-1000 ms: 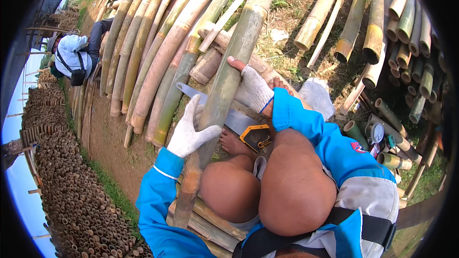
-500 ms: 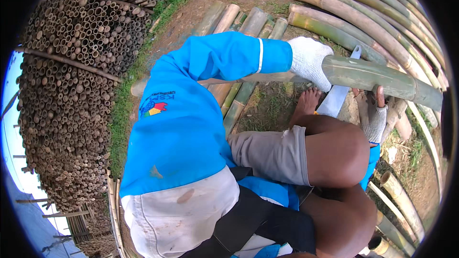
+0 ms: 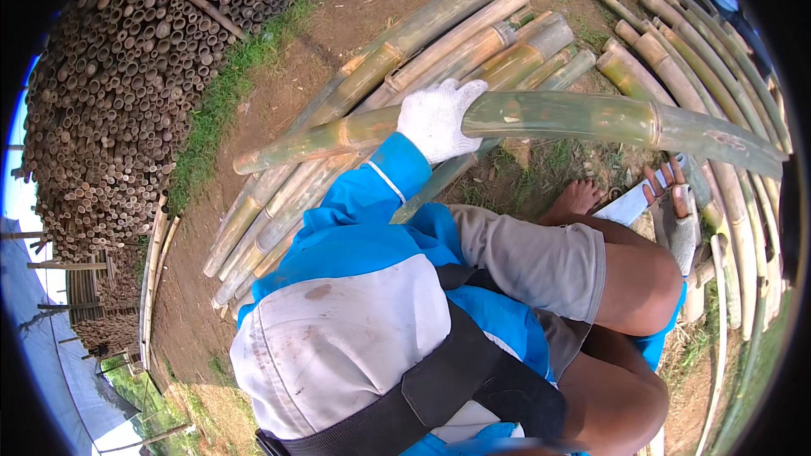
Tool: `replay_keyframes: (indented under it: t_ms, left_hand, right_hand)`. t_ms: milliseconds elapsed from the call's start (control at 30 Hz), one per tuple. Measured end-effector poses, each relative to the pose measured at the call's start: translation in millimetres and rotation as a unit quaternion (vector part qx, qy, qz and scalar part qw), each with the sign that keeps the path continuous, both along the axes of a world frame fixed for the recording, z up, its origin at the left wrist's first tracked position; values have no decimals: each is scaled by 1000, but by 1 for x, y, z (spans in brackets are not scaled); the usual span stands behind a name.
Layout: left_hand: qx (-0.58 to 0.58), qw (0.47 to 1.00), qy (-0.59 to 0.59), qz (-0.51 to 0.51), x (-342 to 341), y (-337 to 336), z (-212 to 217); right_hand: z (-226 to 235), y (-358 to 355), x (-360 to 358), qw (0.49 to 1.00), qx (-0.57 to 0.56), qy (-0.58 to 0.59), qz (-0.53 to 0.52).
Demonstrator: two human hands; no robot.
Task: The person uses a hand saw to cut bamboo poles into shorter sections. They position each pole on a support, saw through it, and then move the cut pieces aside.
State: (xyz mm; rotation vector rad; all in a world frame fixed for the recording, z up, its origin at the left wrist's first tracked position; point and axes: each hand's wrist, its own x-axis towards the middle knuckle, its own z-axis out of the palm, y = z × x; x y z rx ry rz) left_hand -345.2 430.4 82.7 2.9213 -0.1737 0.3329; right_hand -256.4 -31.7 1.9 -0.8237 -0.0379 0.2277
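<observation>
My left hand (image 3: pixel 439 122), in a white knit glove, grips a long green bamboo pole (image 3: pixel 566 114) around its middle from above. The pole lies crosswise over other bamboo poles, its right end reaching the edge of the view. Beside my right knee, my right hand (image 3: pixel 676 198) wears a glove that leaves the fingertips bare. Its fingers are curled over a flat metal blade, like a machete's (image 3: pixel 629 205), below the pole. The blade's lower part is hidden behind my knee, near my bare foot (image 3: pixel 580 196).
Several bamboo poles (image 3: pixel 363 84) lie side by side under the held pole. More poles (image 3: pixel 718 76) are laid out at the right. A tall stack of cut bamboo (image 3: pixel 110 118) stands at the left, bordered by a grass strip (image 3: pixel 215 93) and bare soil.
My left hand now holds the pole farther left, and more of the pole's left part shows. My right fingers have come up from under the pole onto the blade. The view has shifted.
</observation>
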Motion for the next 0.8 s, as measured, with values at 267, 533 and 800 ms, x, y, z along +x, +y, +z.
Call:
replay_keyframes:
  t_ms: [267, 533, 800]
  left_hand:
    - [75, 981, -14, 181, -62, 112, 14]
    - [82, 953, 72, 284, -133, 238, -72]
    - [-20, 910, 204, 361, -122, 318, -118]
  right_hand:
    - [22, 136, -9, 995, -21, 10, 100]
    - [29, 170, -15, 993, -30, 8, 112]
    - [-1, 58, -65, 995, -72, 65, -27]
